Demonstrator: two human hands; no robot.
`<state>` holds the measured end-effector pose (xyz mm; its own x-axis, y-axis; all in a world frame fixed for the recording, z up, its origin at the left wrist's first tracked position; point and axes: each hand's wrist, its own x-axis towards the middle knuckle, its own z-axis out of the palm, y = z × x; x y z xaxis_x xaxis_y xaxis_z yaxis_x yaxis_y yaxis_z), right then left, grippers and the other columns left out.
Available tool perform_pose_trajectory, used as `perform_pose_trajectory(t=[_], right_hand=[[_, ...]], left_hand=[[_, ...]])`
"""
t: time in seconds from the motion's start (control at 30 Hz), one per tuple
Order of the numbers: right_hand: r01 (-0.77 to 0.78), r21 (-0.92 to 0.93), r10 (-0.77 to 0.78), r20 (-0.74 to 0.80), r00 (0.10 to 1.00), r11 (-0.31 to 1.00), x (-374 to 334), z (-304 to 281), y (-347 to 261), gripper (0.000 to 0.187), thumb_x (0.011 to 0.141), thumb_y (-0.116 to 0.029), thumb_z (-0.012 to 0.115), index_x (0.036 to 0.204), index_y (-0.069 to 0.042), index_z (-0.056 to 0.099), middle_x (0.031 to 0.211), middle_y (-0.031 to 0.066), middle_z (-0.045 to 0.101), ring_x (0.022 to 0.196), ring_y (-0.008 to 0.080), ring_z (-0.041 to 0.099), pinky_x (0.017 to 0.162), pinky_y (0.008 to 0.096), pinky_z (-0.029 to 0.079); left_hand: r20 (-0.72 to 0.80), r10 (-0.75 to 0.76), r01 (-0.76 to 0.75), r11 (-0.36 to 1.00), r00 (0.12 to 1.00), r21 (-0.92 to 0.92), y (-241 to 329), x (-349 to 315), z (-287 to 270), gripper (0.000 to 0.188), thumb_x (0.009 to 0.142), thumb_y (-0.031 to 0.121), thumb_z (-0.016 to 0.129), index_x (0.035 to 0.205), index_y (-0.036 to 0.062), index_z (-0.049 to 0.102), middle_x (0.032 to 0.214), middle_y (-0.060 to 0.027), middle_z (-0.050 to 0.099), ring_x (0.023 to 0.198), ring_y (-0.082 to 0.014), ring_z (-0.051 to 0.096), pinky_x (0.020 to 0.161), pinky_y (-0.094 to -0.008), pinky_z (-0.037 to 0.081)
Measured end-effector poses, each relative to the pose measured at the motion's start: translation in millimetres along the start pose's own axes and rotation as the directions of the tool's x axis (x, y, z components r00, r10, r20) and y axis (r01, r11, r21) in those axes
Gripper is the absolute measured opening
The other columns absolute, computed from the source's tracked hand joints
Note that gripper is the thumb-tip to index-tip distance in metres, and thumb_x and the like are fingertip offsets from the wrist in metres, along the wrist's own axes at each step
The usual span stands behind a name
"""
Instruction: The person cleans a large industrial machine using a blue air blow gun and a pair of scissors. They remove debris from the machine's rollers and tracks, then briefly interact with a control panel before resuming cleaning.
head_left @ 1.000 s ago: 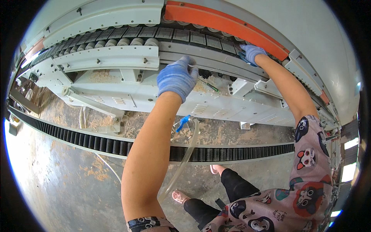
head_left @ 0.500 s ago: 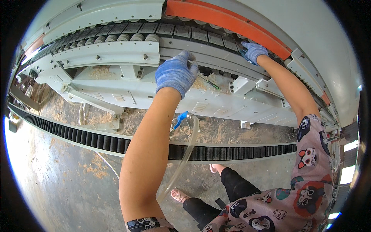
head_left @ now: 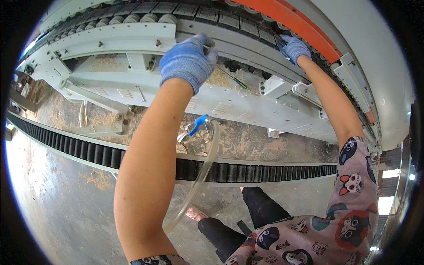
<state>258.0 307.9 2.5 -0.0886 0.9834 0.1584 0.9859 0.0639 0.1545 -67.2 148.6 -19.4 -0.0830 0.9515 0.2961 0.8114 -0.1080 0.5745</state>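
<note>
My left hand [head_left: 187, 62], in a blue knitted glove, is over the front edge of the long grey metal rail [head_left: 234, 44]. Its fingers are bent, with a gap between finger and thumb, and nothing shows between them. Farther right, my right hand [head_left: 295, 49], gloved the same way, reaches in beside the orange guard [head_left: 304, 24]. Its fingers bend down at the dark segmented conveyor chain [head_left: 229, 21]; something dark blue lies under them, too shaded to name. On the ledge below the rail lies a screwdriver with a green handle [head_left: 240, 83].
A narrow black roller track [head_left: 247, 173] crosses between me and the machine. A clear hose [head_left: 205, 172] with a blue-handled valve [head_left: 198, 125] rises over it near my left forearm. Rollers line the white side plate [head_left: 119, 39]. Wood shavings litter the ledge and floor.
My view has shifted, so the machine sits higher in the picture. My left hand has moved slightly left along the rail. The right hand stays at the chain beside the orange guard.
</note>
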Motion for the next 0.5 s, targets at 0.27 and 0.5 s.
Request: perform_pose_trajectory(t=[0.27,0.5], right_hand=[[0.0,0.313,-0.004,0.014,1.0,0.95,26.2,70.1,36.9,0.057,0.075,-0.03,0.067,0.126,-0.009,0.054,0.121,0.0162,0.057,0.109,0.0321,0.056,0.092,0.036,0.043],[0.087,0.192,-0.081,-0.039,0.996,0.978,22.8,86.0,29.8,0.053,0.079,-0.037,0.062,0.124,-0.011,0.055,0.117,0.0176,0.059,0.105,0.0345,0.057,0.091,0.0376,0.044]], left_hand=[[-0.084,0.047,-0.046,0.999,0.995,0.006,-29.9,-5.6,41.3,0.029,0.085,0.041,0.054,0.102,0.0193,0.063,0.095,-0.0087,0.068,0.089,-0.0308,0.063,0.081,-0.0403,0.049],[0.05,0.033,-0.025,0.991,0.998,-0.135,-12.0,-25.3,21.4,0.024,0.082,0.031,0.055,0.094,0.0128,0.064,0.085,-0.0152,0.066,0.085,-0.0316,0.063,0.079,-0.0392,0.049]])
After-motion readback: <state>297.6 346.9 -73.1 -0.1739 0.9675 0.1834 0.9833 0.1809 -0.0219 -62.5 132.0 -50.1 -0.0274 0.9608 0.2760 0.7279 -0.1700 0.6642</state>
